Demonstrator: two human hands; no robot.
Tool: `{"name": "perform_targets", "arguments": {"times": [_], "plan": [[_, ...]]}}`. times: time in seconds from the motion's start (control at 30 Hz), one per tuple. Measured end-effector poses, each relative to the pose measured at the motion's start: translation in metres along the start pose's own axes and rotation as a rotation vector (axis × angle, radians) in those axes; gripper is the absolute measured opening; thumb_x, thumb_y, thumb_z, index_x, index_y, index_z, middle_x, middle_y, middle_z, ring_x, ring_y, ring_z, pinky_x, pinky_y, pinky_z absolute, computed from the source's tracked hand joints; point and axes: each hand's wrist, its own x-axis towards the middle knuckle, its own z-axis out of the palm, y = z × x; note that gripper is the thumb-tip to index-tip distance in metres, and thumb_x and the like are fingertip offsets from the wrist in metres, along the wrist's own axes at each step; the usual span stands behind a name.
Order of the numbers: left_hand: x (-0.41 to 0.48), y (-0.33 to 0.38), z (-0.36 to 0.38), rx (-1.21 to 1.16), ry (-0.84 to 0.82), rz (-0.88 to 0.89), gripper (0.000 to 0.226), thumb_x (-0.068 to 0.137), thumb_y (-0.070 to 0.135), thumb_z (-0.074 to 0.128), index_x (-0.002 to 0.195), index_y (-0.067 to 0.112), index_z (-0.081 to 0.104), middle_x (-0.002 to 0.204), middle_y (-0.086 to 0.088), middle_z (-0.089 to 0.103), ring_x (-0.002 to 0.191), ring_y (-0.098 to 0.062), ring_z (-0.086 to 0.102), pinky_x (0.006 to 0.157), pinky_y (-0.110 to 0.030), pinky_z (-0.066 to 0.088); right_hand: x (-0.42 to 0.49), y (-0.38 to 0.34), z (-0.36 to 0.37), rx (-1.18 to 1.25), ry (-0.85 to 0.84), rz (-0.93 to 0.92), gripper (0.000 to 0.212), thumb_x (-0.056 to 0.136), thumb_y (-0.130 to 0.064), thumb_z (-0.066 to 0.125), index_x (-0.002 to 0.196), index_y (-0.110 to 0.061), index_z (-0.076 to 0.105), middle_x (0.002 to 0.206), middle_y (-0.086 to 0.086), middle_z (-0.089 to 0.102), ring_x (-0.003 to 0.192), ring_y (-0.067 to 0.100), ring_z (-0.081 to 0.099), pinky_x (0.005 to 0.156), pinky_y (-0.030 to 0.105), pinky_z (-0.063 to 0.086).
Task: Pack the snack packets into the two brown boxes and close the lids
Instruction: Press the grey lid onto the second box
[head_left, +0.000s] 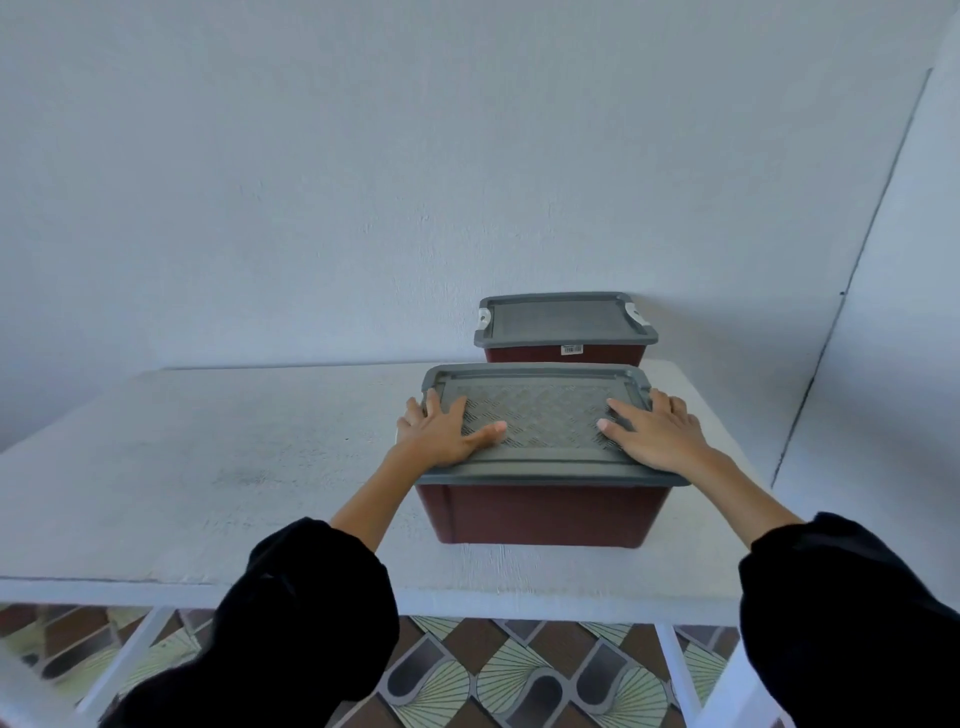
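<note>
Two brown boxes with grey lids stand on the white table (208, 467), right of centre. The near box (540, 514) has its grey lid (545, 415) lying flat on top. My left hand (447, 431) presses flat on the lid's left side, fingers spread. On the lid's right side my right hand (654, 436) lies flat in the same way. The far box (563, 354) stands against the wall with its lid (563, 318) on and white latches at both ends. No snack packets show.
A white wall rises right behind the table, with a corner at the right. The table's front edge (467, 592) runs just above the patterned tile floor (519, 675). A bare stretch of tabletop lies left of the boxes.
</note>
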Motion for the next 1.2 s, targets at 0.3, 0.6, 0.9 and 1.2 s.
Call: {"name": "perform_targets", "arguments": {"times": [0.3, 0.6, 0.9, 1.2], "plan": [[0.023, -0.01, 0.001, -0.005, 0.047, 0.101, 0.063, 0.092, 0.063, 0.019, 0.148, 0.035, 0.009, 0.157, -0.009, -0.013, 0.144, -0.029, -0.016, 0.115, -0.054, -0.002, 0.013, 0.001, 0.001, 0.08, -0.008, 0.109, 0.063, 0.089, -0.063, 0.031, 0.146, -0.038, 0.017, 0.152, 0.02, 0.006, 0.138, 0.042, 0.015, 0.11, 0.053, 0.024], [0.023, -0.009, 0.004, 0.109, 0.019, 0.109, 0.073, 0.086, 0.071, 0.021, 0.148, 0.037, 0.002, 0.157, -0.013, -0.008, 0.145, -0.027, -0.015, 0.116, -0.049, 0.005, 0.017, -0.007, 0.002, 0.137, 0.047, 0.169, 0.062, 0.09, -0.055, 0.043, 0.143, -0.031, 0.024, 0.143, 0.021, 0.024, 0.132, 0.041, 0.027, 0.103, 0.047, 0.032], [0.027, -0.009, 0.006, 0.187, 0.078, 0.133, 0.075, 0.085, 0.072, 0.017, 0.148, 0.033, 0.005, 0.157, -0.016, 0.001, 0.145, -0.034, -0.008, 0.114, -0.058, -0.001, 0.017, -0.014, 0.008, 0.162, 0.164, 0.208, 0.064, 0.088, -0.05, 0.049, 0.143, -0.026, 0.027, 0.139, 0.022, 0.03, 0.128, 0.042, 0.031, 0.103, 0.048, 0.032], [0.027, -0.009, 0.006, 0.202, 0.052, 0.214, 0.07, 0.087, 0.07, 0.018, 0.147, 0.039, 0.002, 0.159, -0.003, -0.006, 0.144, -0.033, -0.012, 0.112, -0.058, -0.01, 0.012, -0.035, 0.019, -0.016, 0.256, 0.039, 0.048, 0.097, -0.019, 0.043, 0.143, -0.024, 0.031, 0.137, 0.021, 0.039, 0.13, 0.039, 0.028, 0.106, 0.056, 0.027]]}}
